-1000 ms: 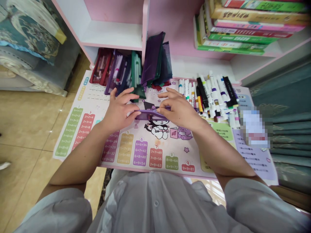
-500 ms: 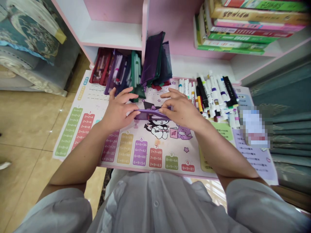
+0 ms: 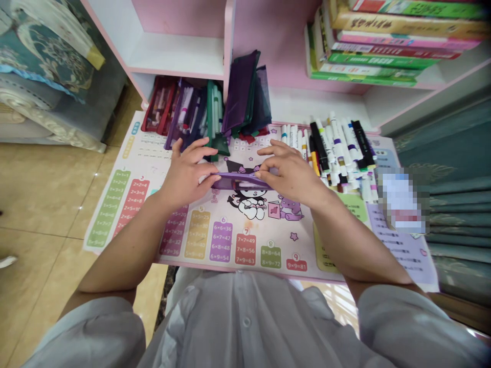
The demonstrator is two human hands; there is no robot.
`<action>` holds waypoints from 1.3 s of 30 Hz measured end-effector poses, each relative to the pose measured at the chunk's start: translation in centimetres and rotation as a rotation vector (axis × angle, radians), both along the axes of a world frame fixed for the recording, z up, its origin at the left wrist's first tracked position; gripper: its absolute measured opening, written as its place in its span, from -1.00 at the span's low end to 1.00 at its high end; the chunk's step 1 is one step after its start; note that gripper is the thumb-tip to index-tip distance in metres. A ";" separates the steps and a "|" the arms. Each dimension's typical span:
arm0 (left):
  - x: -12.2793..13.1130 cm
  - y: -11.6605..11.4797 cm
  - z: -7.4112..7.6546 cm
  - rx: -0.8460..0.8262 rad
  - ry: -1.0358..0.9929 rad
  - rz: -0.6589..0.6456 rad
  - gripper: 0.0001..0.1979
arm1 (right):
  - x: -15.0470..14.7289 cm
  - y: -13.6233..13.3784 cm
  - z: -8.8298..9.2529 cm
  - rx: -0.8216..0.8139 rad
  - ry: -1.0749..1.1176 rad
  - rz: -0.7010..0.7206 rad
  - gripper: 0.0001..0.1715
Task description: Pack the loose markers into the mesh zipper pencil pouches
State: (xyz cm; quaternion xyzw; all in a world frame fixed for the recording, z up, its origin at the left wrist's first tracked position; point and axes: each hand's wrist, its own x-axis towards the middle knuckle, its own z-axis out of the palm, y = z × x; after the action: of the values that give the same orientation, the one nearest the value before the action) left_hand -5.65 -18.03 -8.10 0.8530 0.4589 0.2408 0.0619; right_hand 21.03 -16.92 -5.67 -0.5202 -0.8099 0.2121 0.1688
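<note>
A flat purple mesh zip pouch (image 3: 241,181) lies level across the desk mat, pinched at its ends. My left hand (image 3: 186,174) grips its left end between thumb and fingers. My right hand (image 3: 287,171) holds its right end the same way, with the fingertips on its top edge. Under the pouch is a printed cartoon figure on the multiplication-table desk mat (image 3: 245,225). Both hands rest just above the mat, and the pouch's middle shows between them.
Several mesh pouches (image 3: 240,94) stand bunched at the back of the desk. Several felt-tip markers (image 3: 337,153) lie heaped to the right. Pink shelves hold stacked books (image 3: 383,43). A sofa (image 3: 42,66), tiled floor (image 3: 46,194) and curtain (image 3: 460,220) surround the desk.
The pouch has levelled out from a slight tilt. My right hand has shifted a little to the right, and my left fingers have slid along the pouch toward its middle.
</note>
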 end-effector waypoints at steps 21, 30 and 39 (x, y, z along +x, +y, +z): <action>-0.1 0.0 0.0 0.009 0.008 0.008 -0.73 | 1.5 0.0 -0.2 0.010 -0.010 -0.025 -0.75; -0.2 0.0 -0.1 0.005 0.003 0.004 -0.72 | 2.0 -0.2 -0.2 0.006 -0.007 -0.026 -0.74; -0.2 0.0 0.0 -0.001 0.004 0.012 -0.72 | 2.4 -0.4 0.1 0.009 -0.018 -0.030 -0.72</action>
State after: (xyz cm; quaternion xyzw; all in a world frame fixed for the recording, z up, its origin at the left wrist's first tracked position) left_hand -5.83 -18.04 -8.11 0.8506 0.4644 0.2393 0.0601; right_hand 23.44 -17.31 -5.58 -0.5333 -0.8046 0.2011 0.1668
